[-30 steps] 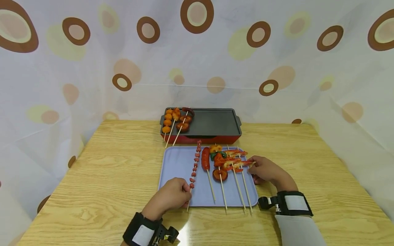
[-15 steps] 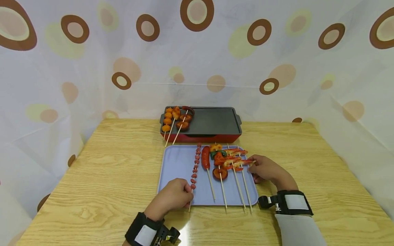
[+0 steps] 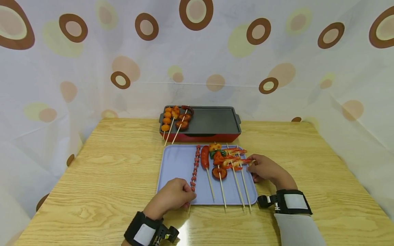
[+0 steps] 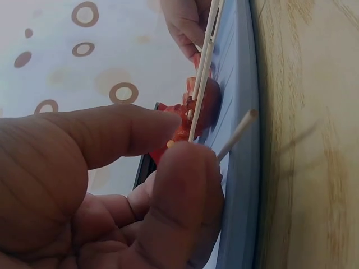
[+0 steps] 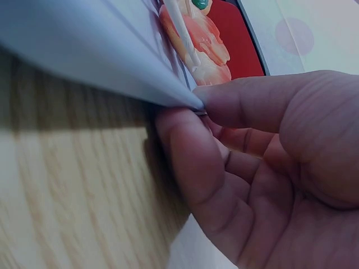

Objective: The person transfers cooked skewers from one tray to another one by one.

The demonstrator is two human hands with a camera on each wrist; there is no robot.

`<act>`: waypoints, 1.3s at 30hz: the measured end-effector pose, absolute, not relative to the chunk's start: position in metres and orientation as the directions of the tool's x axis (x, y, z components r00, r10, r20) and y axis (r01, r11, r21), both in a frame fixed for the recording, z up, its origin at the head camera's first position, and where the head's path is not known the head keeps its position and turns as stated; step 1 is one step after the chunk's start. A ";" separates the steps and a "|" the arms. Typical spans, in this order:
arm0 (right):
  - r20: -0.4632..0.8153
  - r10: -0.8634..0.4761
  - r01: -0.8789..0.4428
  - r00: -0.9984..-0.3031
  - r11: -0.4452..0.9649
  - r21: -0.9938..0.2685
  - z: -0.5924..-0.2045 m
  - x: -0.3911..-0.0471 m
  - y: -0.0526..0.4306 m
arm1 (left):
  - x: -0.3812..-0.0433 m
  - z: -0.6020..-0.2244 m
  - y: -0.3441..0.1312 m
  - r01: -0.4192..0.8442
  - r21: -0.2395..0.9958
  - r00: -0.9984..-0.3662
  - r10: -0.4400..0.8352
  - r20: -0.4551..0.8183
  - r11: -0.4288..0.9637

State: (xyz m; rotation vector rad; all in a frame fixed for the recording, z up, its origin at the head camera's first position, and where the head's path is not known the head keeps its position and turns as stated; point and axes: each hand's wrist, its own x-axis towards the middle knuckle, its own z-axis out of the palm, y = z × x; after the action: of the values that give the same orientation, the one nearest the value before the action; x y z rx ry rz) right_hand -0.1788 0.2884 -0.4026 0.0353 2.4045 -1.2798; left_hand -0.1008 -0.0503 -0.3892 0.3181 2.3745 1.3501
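The stick of small red bits (image 3: 195,169) lies on the blue tray (image 3: 175,160), well in from the left and right edges of the counter (image 3: 107,164). Its bare end pokes out over the tray's front rim. The left hand (image 3: 175,194) has its finger and thumb close together at that end, but I can't tell if they squeeze it. If the grip is loose, the thin stick could roll or drop back down. If it swings right, it could bump the sausage stick (image 3: 205,157) just beside it.

The right hand (image 3: 267,169) pinches the tray's right rim. If it lifts that side, all the food could slide left. The shrimp tails (image 3: 246,161) come right up to its fingers, so a small move might knock them.

The grill (image 3: 215,119) sits by the counter's back edge. Pushing the tray back could hit the stick ends (image 3: 167,140) hanging off the grill's front.
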 end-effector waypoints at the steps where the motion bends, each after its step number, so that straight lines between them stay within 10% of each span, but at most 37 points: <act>1: -0.371 -0.169 0.214 -0.913 0.577 -0.789 -0.403 -0.179 0.289 | -0.101 -0.389 -0.050 0.002 0.858 -0.900 0.376 -0.222 0.514; 16: -0.374 -0.167 0.216 -0.912 0.579 -0.786 -0.403 -0.178 0.292 | -0.107 -0.387 -0.042 0.197 0.833 -0.979 0.143 0.143 0.517; 22: -0.381 -0.156 0.226 -0.911 0.584 -0.779 -0.403 -0.179 0.292 | -0.096 -0.382 -0.041 0.238 0.604 -0.954 0.298 0.000 0.761; 39: -0.353 -0.193 0.180 -0.915 0.589 -0.788 -0.403 -0.180 0.291 | -0.093 -0.367 -0.046 0.235 0.579 -0.939 0.336 -0.072 0.780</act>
State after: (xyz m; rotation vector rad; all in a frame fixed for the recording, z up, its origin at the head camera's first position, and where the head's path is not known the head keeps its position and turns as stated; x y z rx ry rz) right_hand -0.1801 0.2909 -0.4028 -0.0110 2.4173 -1.2628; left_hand -0.0931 -0.0459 -0.3667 0.4526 2.8003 0.8776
